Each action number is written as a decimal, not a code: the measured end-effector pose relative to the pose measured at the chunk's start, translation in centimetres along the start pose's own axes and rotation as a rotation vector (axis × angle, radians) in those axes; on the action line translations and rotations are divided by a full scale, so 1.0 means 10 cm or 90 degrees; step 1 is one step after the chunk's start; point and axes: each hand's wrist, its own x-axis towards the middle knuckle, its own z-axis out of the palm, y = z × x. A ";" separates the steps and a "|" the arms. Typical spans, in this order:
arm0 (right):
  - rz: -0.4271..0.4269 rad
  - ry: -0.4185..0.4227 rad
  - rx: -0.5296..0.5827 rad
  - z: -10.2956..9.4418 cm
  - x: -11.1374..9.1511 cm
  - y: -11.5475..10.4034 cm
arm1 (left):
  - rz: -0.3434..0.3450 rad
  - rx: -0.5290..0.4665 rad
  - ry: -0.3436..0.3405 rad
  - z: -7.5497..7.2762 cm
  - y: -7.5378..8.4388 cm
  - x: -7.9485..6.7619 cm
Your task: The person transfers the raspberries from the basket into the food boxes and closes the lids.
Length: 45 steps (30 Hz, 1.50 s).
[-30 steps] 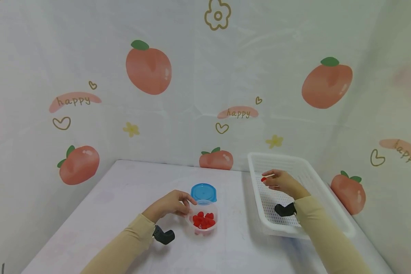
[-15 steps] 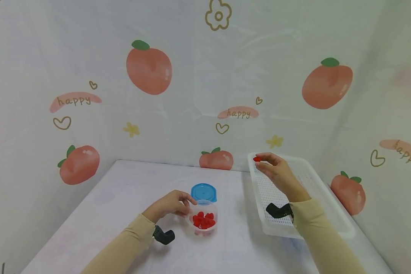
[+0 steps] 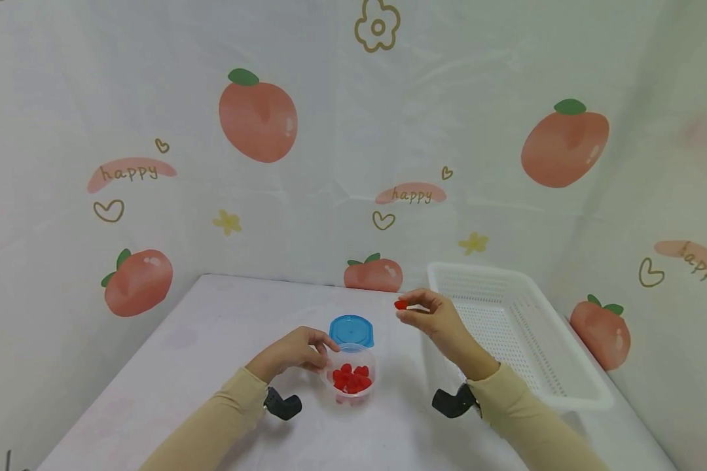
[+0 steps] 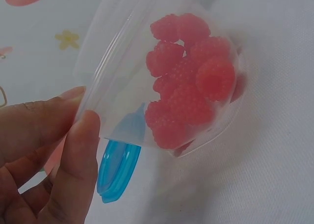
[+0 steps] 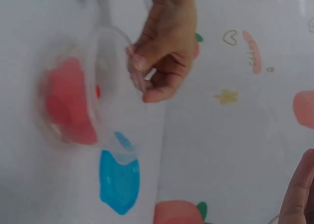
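Observation:
A clear plastic tub (image 3: 353, 356) stands mid-table with several red raspberries (image 4: 186, 82) in it. My left hand (image 3: 297, 350) pinches the tub's rim on its left side; the left wrist view shows thumb and finger on the wall. Between thumb and fingertips of my right hand (image 3: 444, 327) is one more raspberry (image 3: 400, 305), held above the table between the tub and the basket. Only part of a right-hand finger (image 5: 297, 194) appears in the right wrist view, where the held berry is out of sight.
A blue lid (image 3: 351, 330) lies on the table right behind the tub. At the right stands a white perforated plastic basket (image 3: 565, 373), partly covered by my right forearm. A white printed cloth (image 3: 324, 163) hangs behind the table.
My right hand has risen from inside the basket with the raspberry and moved left past the basket's edge. The left hand and the tub have stayed in place.

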 end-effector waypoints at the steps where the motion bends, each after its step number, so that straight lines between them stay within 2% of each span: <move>1: 0.008 -0.008 -0.019 0.04 -0.01 0.04 | 0.000 -0.001 0.000 0.00 0.00 0.00; 7: 0.053 -0.059 -0.061 0.24 -0.08 0.30 | 0.004 -0.009 0.001 0.00 0.00 0.01; 12: 0.084 -0.076 -0.102 0.35 -0.14 0.42 | 0.004 -0.010 0.000 0.00 -0.01 0.02; 16: 0.094 -0.082 -0.134 0.40 -0.17 0.47 | 0.001 -0.011 0.001 0.01 -0.01 0.02; 25: 0.106 -0.099 -0.148 0.44 -0.16 0.65 | -0.001 -0.018 0.002 0.01 0.02 0.00; 45: 0.100 -0.105 -0.173 0.48 -0.17 0.61 | -0.009 -0.018 0.006 0.00 0.02 0.00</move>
